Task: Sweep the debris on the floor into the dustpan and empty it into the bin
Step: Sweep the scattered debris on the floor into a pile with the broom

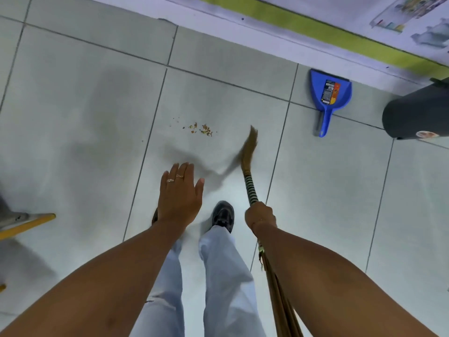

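Note:
A small patch of brown debris (202, 129) lies on the pale tiled floor ahead of my feet. My right hand (260, 215) is shut on a straw broom (250, 183) with a striped binding; its blurred bristle tip hangs just right of the debris. My left hand (179, 193) is held flat and open above the floor, holding nothing. A blue dustpan (329, 93) lies on the floor at the upper right, handle toward me. Right of the dustpan stands a dark bin (415, 113), partly cut off by the frame edge.
A wall with a green stripe (315, 27) runs along the top right. A yellow-edged object (24, 223) juts in at the left edge. My legs and a black shoe (223, 215) are below the hands.

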### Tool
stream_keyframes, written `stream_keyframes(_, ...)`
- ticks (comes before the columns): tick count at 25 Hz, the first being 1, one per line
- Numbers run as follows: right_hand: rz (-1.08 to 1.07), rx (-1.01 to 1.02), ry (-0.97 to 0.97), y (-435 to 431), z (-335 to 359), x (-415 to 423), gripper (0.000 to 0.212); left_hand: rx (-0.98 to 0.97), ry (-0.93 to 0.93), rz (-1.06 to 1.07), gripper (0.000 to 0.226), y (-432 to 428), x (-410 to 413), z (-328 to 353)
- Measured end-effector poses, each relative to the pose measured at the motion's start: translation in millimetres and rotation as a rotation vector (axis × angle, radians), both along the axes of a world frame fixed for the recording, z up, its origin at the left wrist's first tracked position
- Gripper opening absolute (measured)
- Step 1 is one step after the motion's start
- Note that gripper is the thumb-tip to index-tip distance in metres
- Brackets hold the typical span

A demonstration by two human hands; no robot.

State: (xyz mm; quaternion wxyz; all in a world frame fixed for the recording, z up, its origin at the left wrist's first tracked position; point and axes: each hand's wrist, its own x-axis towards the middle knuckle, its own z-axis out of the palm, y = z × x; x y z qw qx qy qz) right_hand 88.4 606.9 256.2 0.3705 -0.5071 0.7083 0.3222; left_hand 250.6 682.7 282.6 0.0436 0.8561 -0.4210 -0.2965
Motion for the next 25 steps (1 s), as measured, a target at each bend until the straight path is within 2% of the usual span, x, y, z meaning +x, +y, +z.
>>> stream_keyframes(7, 0.082, 0.145, -0.136, 55.8, -56.6, 94.8, 0.041, 0.015, -0.027, -0.067, 0.058, 44.7, 46.4, -37.2)
stream_keyframes(15, 0.117, 0.024, -0.086, 77.2, -80.0, 138.2, 0.036, 0.09, -0.086, -0.062, 0.06, 96.6, 100.3, -47.3)
stream_keyframes(19, 0.107, -0.018, -0.076, 77.3, -81.2, 151.7, 0.035, 0.096, -0.081, -0.053, 0.057, 103.1, 107.3, -49.8)
stream_keyframes(25, 0.218, -0.041, -0.105, 80.4, -78.7, 169.6, 0.037, 0.064, -0.066, -0.041, 0.059, 101.3, 115.7, -52.2)
